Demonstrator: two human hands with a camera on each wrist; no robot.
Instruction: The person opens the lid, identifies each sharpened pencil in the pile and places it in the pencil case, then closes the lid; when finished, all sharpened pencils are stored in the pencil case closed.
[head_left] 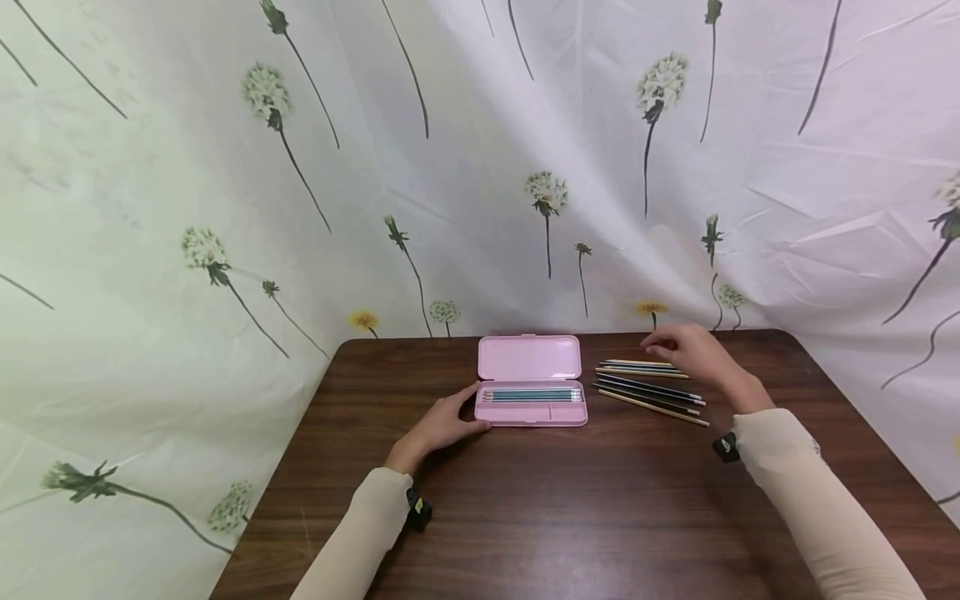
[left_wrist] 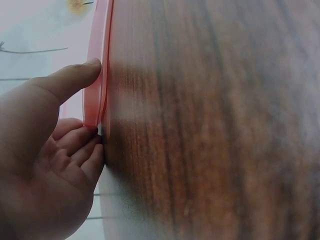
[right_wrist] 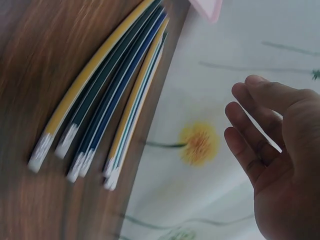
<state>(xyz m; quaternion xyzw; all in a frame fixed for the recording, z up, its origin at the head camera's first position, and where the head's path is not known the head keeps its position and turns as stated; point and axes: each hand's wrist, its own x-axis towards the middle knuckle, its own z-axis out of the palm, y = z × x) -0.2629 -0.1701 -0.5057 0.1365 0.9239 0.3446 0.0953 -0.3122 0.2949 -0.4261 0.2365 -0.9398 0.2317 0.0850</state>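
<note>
A pink pencil case (head_left: 517,412) lies on the table with its lid (head_left: 529,357) folded back. Several teal pencils (head_left: 528,395) lie side by side in its long compartment. My left hand (head_left: 442,423) holds the case at its left end, the thumb (left_wrist: 80,77) on the front side and the fingers around the end. To the right of the case, several loose pencils lie fanned out, among them a yellow pencil (right_wrist: 72,95) and dark ones, erasers toward the right. Above their far group is my right hand (head_left: 693,354), fingers loosely bent, holding nothing.
The dark brown wooden table (head_left: 525,508) reaches back to a white cloth (head_left: 465,208) printed with dandelions, hanging behind it. Each wrist wears a small black camera, the left camera (head_left: 418,508) near the sleeve's cuff.
</note>
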